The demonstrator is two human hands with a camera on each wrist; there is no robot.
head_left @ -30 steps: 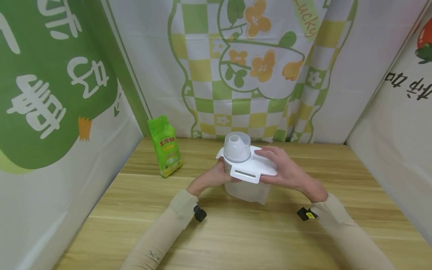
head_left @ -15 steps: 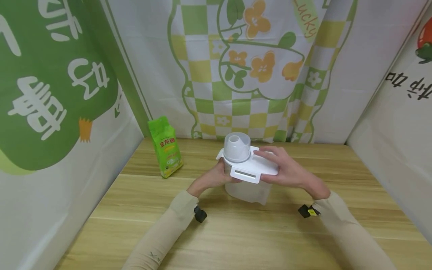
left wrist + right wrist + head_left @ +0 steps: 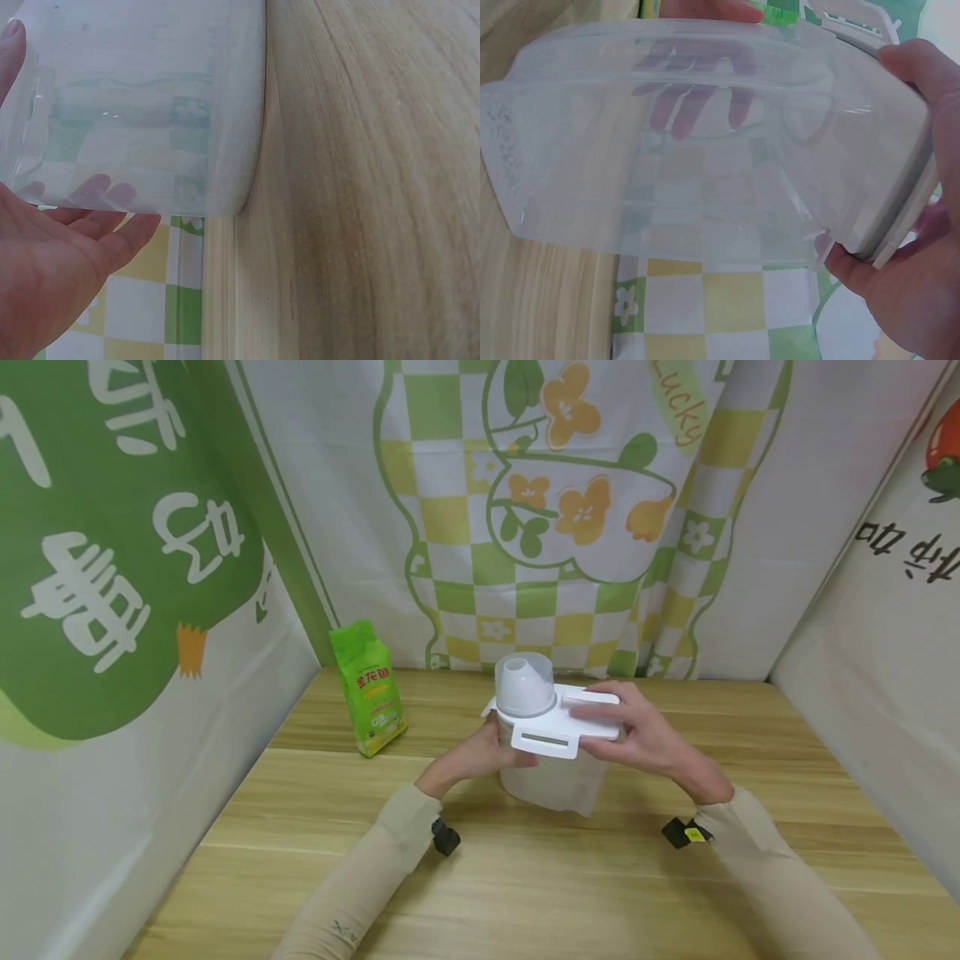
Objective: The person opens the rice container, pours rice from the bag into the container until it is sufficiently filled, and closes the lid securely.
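got my left grip (image 3: 480, 753) curled round this see-through plastic container (image 3: 551, 783), right grip (image 3: 645, 737) pinching its white plastic lid (image 3: 551, 723) at 3 o'clock, bright green bag (image 3: 370, 693) around 10.

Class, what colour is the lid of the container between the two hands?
The lid is white; it shows best in the head view.

Wrist vws. close-up, same container (image 3: 697, 217)

A green bag (image 3: 369, 693) stands on the wooden table (image 3: 570, 893) near a checkered cloth (image 3: 445, 518) with orange flowers.
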